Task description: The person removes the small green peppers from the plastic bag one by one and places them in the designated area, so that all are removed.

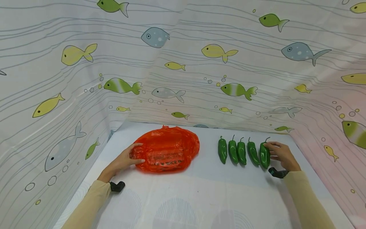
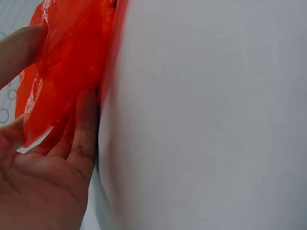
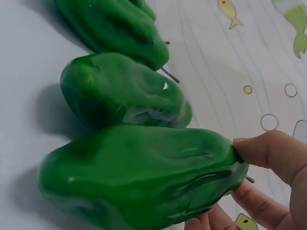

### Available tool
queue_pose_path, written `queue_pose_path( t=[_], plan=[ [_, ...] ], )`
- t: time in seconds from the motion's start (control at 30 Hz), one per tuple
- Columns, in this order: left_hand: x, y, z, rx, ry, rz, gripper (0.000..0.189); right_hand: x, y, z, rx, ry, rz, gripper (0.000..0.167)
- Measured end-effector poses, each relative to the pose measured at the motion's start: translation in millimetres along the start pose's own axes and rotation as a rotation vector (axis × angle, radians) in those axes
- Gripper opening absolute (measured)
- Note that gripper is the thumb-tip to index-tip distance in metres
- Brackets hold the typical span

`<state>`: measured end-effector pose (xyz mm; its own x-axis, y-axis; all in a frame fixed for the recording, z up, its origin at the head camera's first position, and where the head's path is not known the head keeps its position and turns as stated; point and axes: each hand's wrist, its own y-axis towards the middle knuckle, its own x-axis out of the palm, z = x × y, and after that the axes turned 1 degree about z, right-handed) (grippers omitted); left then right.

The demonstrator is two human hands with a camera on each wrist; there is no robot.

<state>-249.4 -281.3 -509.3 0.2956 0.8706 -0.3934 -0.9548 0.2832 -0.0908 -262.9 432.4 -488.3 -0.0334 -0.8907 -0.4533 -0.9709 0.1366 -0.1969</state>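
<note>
A red plastic bag [image 1: 166,149] with dark print lies bunched on the table, left of centre. My left hand [image 1: 125,159] holds its left end, thumb and fingers spread about the edge. In the left wrist view, the left hand's fingers [image 2: 86,120] lie against the thin, shiny plastic. At the right end of a row of several green peppers, my right hand [image 1: 283,155] pinches the last green pepper [image 1: 264,156] near its stem. The right wrist view shows this pepper [image 3: 139,175] between thumb and fingers [image 3: 264,151], close beside its neighbour [image 3: 124,93].
The other peppers [image 1: 241,153] lie side by side, stems pointing away from me. A white table [image 1: 200,197] carries everything. Fish-printed sheeting [image 1: 194,76] rises behind and on both sides. Each wrist wears a small black device [image 1: 117,186].
</note>
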Motion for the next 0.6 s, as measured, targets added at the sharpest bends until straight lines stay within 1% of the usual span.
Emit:
queue_pose_path(
  t=[0.3, 0.6],
  plan=[
    [0.1, -0.8, 1.8, -0.002, -0.012, -0.004, 0.084, 4, 8.2, 0, 0.083, 0.004, 0.008, 0.08],
    [1.0, 0.0, 1.3, -0.015, 0.003, -0.007, 0.084, 7, 18.6, 5, 0.12, 0.002, 0.023, 0.075]
  ],
)
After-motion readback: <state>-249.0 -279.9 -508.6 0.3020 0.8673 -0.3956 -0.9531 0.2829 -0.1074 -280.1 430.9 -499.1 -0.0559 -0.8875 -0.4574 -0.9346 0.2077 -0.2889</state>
